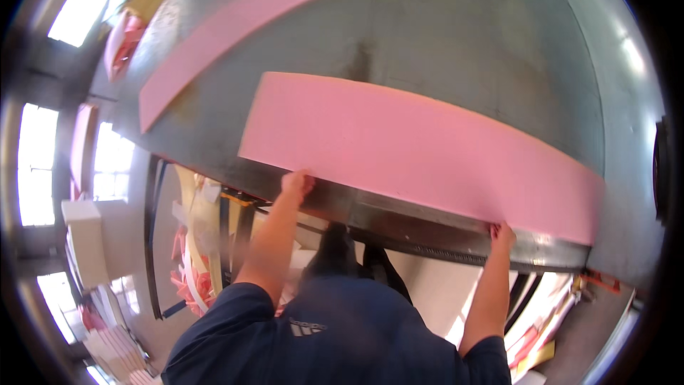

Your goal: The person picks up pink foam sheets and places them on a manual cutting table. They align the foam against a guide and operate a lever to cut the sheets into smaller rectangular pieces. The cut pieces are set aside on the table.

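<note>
A long pink foam slab [399, 146] lies on the grey metal table [442, 36] in front of me, its near edge running along the table's front. My left hand [298, 183] is closed at that near edge, toward the slab's left end. Farther right, my right hand [502, 234] has its fingers pinched on the same edge. Both sets of fingertips are partly hidden against the foam.
A narrower pink foam strip [228, 32] lies at the table's far left. Pink scraps [194, 281] sit below on the left. A white box [85, 242] stands at the left by the windows. A metal side panel [627, 93] borders the table's right.
</note>
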